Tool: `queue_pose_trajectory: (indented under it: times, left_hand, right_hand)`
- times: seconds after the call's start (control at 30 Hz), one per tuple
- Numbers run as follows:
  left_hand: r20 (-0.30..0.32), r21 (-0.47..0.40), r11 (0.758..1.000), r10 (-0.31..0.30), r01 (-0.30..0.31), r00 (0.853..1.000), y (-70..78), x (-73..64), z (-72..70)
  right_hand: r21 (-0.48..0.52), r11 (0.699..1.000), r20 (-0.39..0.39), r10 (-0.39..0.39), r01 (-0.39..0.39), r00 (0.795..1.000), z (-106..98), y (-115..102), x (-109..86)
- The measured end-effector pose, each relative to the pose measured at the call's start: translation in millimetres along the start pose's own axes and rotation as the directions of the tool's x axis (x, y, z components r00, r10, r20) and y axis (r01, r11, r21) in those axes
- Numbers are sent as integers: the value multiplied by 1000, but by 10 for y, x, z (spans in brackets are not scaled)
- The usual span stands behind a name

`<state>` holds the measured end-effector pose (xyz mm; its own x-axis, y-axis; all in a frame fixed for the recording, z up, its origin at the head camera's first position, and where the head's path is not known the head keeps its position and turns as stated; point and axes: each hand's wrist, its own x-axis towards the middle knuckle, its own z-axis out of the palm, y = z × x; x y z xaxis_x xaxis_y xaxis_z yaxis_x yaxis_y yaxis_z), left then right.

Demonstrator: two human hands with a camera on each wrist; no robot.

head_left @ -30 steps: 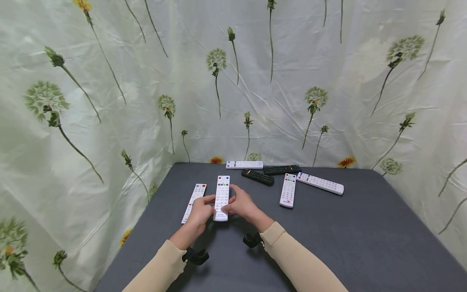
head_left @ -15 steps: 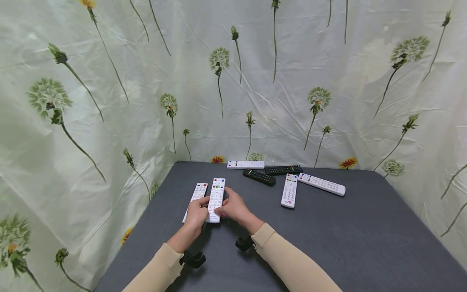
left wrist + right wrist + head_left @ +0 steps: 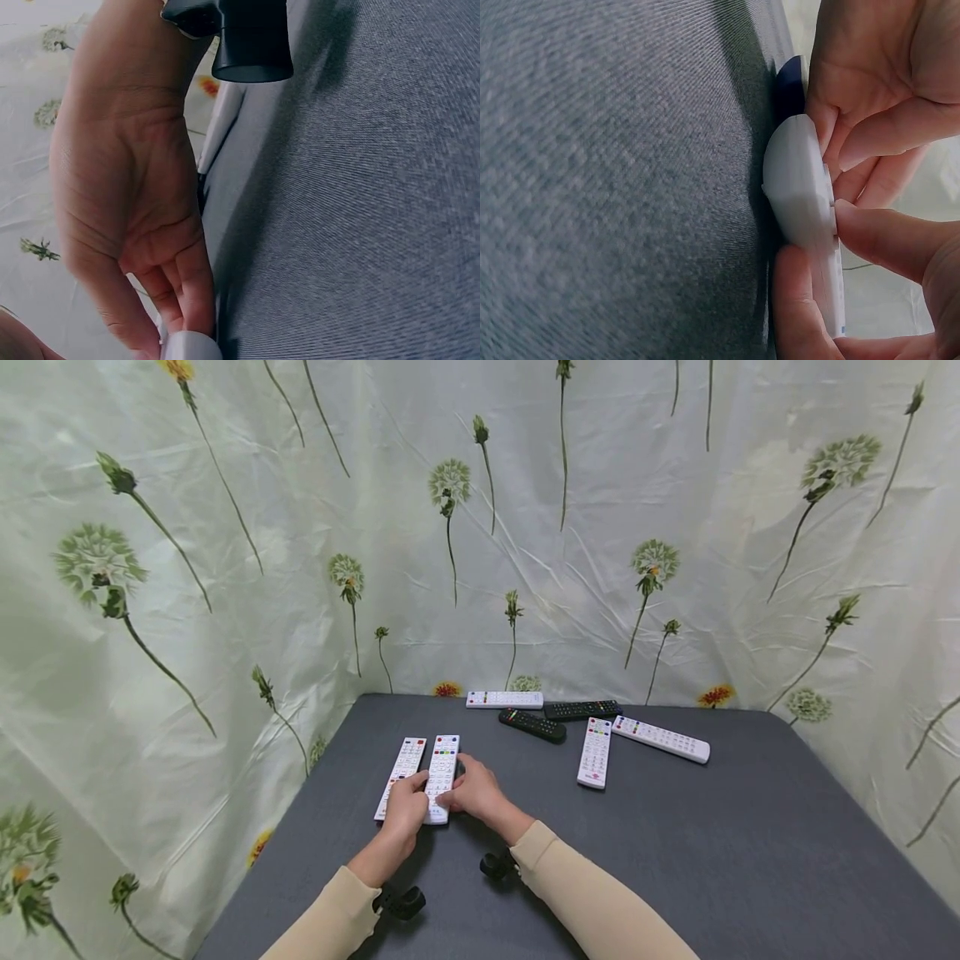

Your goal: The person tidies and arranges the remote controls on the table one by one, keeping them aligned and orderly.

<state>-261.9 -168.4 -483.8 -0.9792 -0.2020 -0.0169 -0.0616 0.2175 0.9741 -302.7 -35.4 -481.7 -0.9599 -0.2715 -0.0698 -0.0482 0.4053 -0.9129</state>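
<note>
In the head view, a white remote control (image 3: 443,766) lies low at the table's left side, its colored keys at the far end. My right hand (image 3: 480,793) pinches its right edge, thumb (image 3: 870,232) on the key face and a finger (image 3: 793,281) against its side. From the left, my left hand (image 3: 403,814) grips the same remote near its lower end, fingers (image 3: 196,300) and thumb closing at its edge. Close alongside lies another white remote control (image 3: 405,758), partly covered by the left hand. The right wrist view shows a dark blue end (image 3: 789,90) beyond the held remote.
Farther back on the dark table (image 3: 675,860) lie a white remote (image 3: 504,699), two black remotes (image 3: 532,724) and two more white remotes (image 3: 595,752), one angled to the right (image 3: 662,740). A flower-printed sheet (image 3: 300,568) hangs behind and at the sides.
Both hands have moved the remote leftward and down, from above the table to beside the other white remote. The remaining remotes stay where they were.
</note>
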Motion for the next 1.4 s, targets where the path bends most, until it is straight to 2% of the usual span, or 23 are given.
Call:
queue_pose_trajectory:
  times: [0.5, 0.83, 1.03, 1.23, 1.4]
  left_hand:
    - [-42, -2, 1000, 26, -26, 999, -71, -13, 8]
    - [-40, 31, 1000, 0, 1, 999, -62, -5, -15]
    - [-27, 2, 1000, 14, -14, 1000, -64, 9, -13]
    - [-16, 11, 1000, 28, -28, 999, -14, 33, -21]
    - [-48, 59, 997, 48, -45, 998, 59, 19, -20]
  right_hand:
    - [17, 999, 15, -32, 31, 999, 6, 0, -24]
    - [15, 1000, 10, -20, 20, 1000, 10, -3, -26]
    - [34, 999, 13, -27, 26, 1000, -8, -2, -30]
    - [90, 995, 38, -45, 41, 998, -69, -17, -34]
    - [43, 998, 40, -52, 51, 998, -190, -84, -62]
